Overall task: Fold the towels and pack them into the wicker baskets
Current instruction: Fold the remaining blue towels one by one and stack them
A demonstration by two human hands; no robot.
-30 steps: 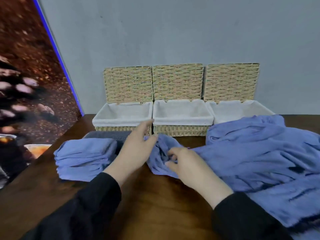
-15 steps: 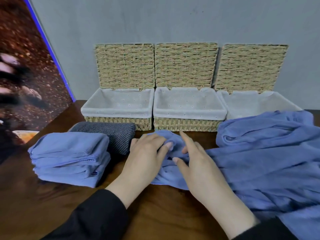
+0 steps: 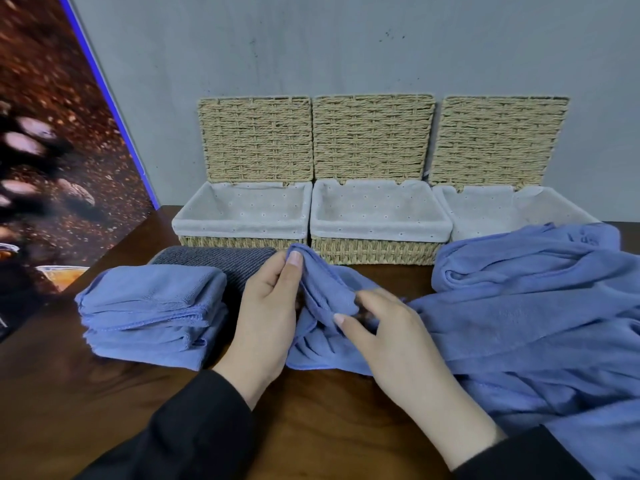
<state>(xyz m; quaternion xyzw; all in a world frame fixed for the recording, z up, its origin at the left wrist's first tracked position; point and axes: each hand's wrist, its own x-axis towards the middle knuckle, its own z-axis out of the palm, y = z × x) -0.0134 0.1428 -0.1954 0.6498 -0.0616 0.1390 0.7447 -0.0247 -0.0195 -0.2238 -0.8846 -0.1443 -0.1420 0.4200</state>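
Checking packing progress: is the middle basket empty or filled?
Empty: the middle basket stands with its lid up, and only its white liner shows inside, no towel.

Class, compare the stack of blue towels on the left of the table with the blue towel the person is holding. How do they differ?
The stack of blue towels is neatly folded; the held blue towel is crumpled and spread. The stack lies untouched, while the left hand pinches the held towel's raised corner and the right hand grips it. Both are the same blue and rest on the wooden table, outside the baskets.

Blue towels [image 3: 519, 323], tan wicker baskets [image 3: 372, 249]
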